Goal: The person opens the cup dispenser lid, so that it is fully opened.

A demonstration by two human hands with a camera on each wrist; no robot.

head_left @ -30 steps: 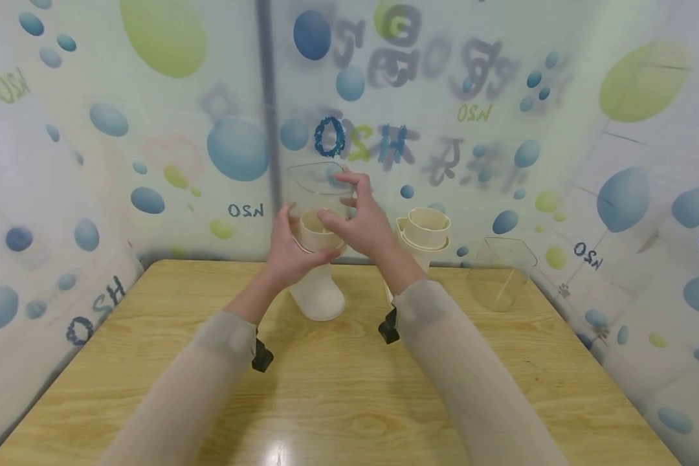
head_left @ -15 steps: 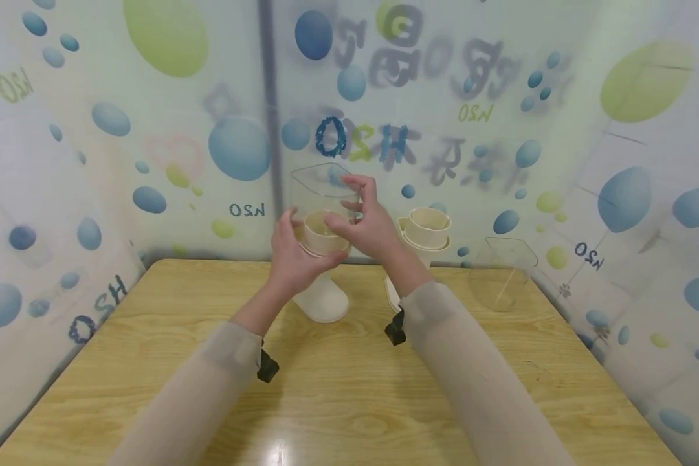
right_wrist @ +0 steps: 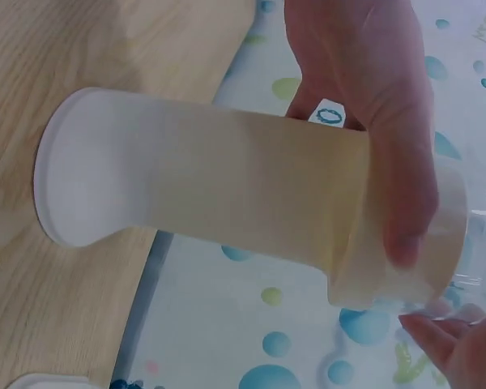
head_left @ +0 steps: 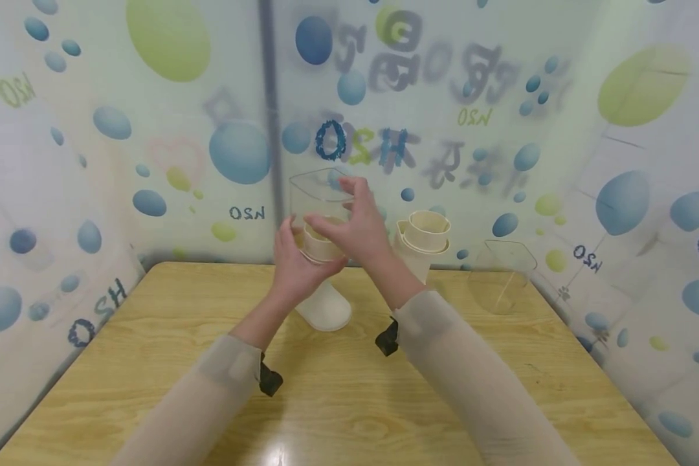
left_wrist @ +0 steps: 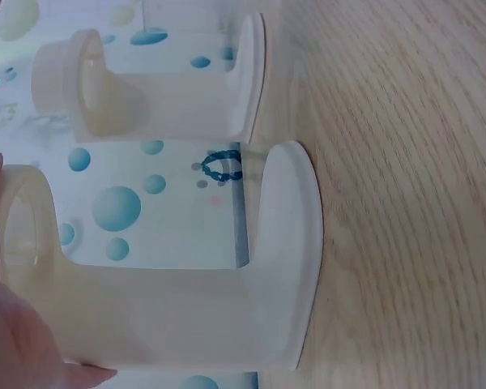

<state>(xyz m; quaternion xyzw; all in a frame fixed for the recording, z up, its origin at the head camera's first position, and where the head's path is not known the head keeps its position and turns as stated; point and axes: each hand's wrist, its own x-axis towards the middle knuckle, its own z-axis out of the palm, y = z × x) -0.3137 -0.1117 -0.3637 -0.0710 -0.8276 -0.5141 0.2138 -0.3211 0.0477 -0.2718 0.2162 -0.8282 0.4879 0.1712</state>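
A cream dispenser-like stand (head_left: 325, 309) with a rounded foot and a ring-shaped top stands upright on the table. My left hand (head_left: 294, 270) grips its upper part, the thumb lying across the front in the right wrist view. Above the ring is a clear, see-through container (head_left: 311, 194) with a slanted open rim. My right hand (head_left: 358, 226) holds this container by its right side, the thumb over the cream ring. Whether the container is seated around the ring cannot be told. The left wrist view shows the stand's hollow collar (left_wrist: 20, 223) beside my fingers.
Behind my right forearm stands a second cream stand (head_left: 424, 243) of the same shape. Another clear container (head_left: 501, 279) sits at the table's back right. The wooden table (head_left: 338, 395) meets patterned fabric walls (head_left: 239, 84) at the back and sides.
The stand and the clear container have shifted slightly right and toward me with both hands. My right thumb has moved left across the cream ring.
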